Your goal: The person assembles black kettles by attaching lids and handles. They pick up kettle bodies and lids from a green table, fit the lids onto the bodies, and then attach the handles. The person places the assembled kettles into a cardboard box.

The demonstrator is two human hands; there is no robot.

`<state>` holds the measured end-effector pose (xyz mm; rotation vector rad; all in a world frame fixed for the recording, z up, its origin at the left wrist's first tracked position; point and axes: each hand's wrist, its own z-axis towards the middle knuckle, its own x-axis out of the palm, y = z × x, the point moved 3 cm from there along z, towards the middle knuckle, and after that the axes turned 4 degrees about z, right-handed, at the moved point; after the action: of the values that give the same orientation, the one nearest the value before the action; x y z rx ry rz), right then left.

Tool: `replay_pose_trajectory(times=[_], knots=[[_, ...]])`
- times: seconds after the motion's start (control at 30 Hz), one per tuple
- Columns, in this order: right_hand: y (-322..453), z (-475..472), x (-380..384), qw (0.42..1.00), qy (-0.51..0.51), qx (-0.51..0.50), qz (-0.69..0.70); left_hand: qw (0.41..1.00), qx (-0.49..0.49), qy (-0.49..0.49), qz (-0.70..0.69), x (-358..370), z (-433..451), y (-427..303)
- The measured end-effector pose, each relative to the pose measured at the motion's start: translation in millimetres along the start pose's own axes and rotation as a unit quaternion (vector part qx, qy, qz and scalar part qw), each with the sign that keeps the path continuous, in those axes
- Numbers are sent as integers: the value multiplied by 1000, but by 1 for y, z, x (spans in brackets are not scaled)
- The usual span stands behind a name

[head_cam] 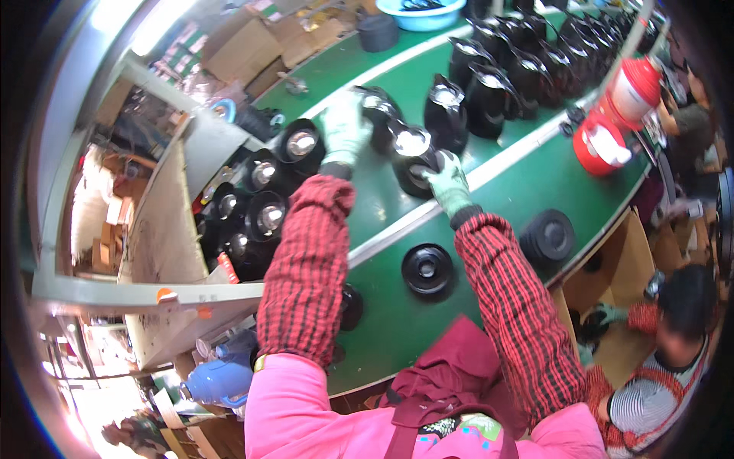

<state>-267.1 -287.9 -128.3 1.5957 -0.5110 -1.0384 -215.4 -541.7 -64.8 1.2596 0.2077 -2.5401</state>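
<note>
My right hand (450, 182), in a pale green glove, grips the handle side of a black jug (412, 163) with a shiny silver top. Behind it stands another black jug (379, 117). My left hand (346, 129), in a matching glove, is at that jug's left side; blur hides how its fingers meet it. A third black jug (445, 115) stands to the right, apart from both hands. Nearer to me, a round black lid-like part (427, 269) lies on the green work surface (381, 338).
Several black jugs (533, 69) line the green belt at back right. Open black shells with silvery insides (268, 215) crowd the left. A stack of black discs (547, 235), a red-and-white jug (599, 143) and a blue basin (421, 17) stand around. A co-worker (654, 367) handles something at a carton (610, 258).
</note>
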Motion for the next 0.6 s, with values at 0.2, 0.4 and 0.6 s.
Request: replay_pose_trajectory(times=[0.2, 0.4, 0.6], knots=[[6, -53, -18, 989, -58, -28, -132, 905, -276, 181, 268, -44, -108, 68], [81, -165, -25, 939, 35, -286, -189, 987, -49, 125, 85, -163, -149, -59], [137, -238, -34, 801, 227, -484, -271, 971, 46, 163, -170, -303, -237, -146]])
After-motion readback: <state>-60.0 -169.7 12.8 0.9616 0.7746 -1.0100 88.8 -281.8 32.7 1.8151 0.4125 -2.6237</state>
